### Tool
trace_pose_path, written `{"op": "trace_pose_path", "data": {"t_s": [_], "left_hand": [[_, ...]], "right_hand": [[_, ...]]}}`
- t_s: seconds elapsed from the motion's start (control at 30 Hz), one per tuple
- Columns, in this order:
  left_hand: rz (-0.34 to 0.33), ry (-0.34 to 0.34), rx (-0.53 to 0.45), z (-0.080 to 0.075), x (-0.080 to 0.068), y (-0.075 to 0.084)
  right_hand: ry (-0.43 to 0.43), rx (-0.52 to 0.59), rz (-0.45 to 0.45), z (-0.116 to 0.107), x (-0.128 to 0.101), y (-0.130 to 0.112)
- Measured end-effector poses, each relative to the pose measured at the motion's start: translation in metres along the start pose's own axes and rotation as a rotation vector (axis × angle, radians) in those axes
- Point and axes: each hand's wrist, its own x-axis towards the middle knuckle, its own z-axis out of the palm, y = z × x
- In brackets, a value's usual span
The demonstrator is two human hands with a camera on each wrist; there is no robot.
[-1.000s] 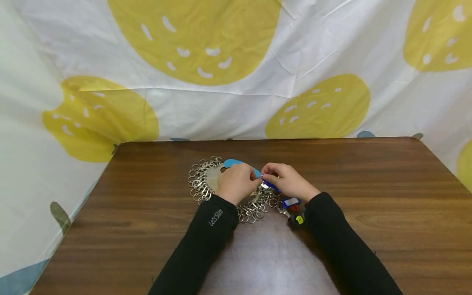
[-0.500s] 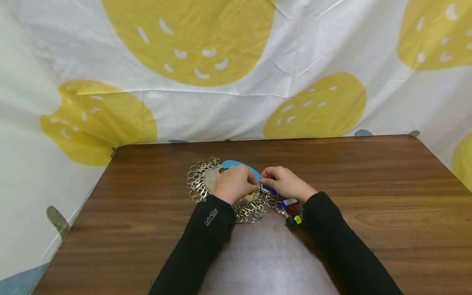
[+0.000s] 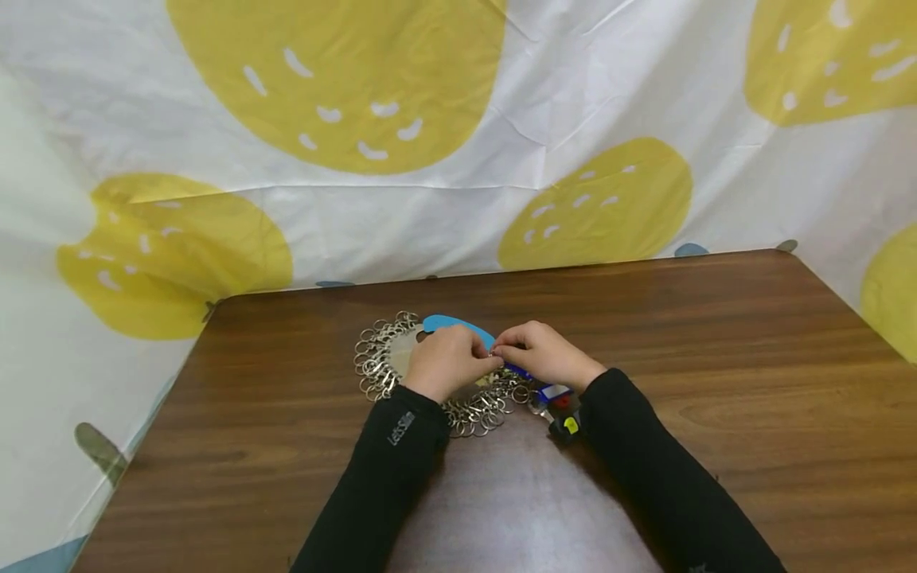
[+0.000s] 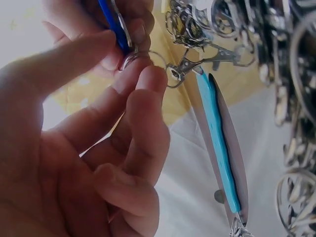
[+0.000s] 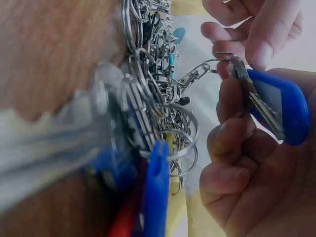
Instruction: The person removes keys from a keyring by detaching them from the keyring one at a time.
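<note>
A round plate (image 3: pixel 403 352) with a blue handle (image 3: pixel 458 325) lies on the table, ringed by many metal clips and split rings (image 3: pixel 376 358). Over its right side my two hands meet at the fingertips. My left hand (image 3: pixel 446 362) pinches a split ring (image 4: pixel 157 58) between thumb and fingers, where a small metal clip (image 4: pixel 195 64) hooks to it. With my right hand (image 3: pixel 548 350) I hold a blue key tag (image 5: pixel 281 106), and a silver key (image 5: pixel 266 113) lies against the tag. Fingers partly hide the ring.
More keys and tags lie by my right wrist: a blue tag (image 3: pixel 553 391), a red one (image 3: pixel 562 403) and a black key head with a yellow-green mark (image 3: pixel 570 425). Behind the brown table (image 3: pixel 251 446) hangs a white cloth (image 3: pixel 401 223) with yellow shapes.
My fingertips parted slightly half a second ago and now meet again at the ring. The whole head view has shifted, with the scene moving left and tilting a little.
</note>
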Motion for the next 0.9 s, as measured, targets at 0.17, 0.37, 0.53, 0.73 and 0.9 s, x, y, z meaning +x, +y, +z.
{"op": "trace_pose_path", "data": {"t_s": [0.17, 0.37, 0.53, 0.73, 0.9], "left_hand": [[0.006, 0.035, -0.012, 0.0, 0.002, 0.004], [-0.037, 0.042, 0.009, -0.008, -0.01, -0.015], [-0.085, 0.042, 0.022, -0.017, -0.021, -0.03], [-0.017, 0.024, -0.068, -0.014, -0.015, -0.024], [-0.034, 0.034, -0.081, -0.009, -0.012, -0.02]], "right_hand": [[0.049, -0.01, 0.012, -0.001, -0.004, 0.001], [0.072, -0.043, -0.008, 0.017, 0.015, -0.009], [0.042, -0.076, -0.042, 0.029, 0.034, -0.019], [0.1, -0.106, -0.016, 0.021, 0.029, -0.016], [0.098, -0.097, -0.03, 0.017, 0.023, -0.014]]}}
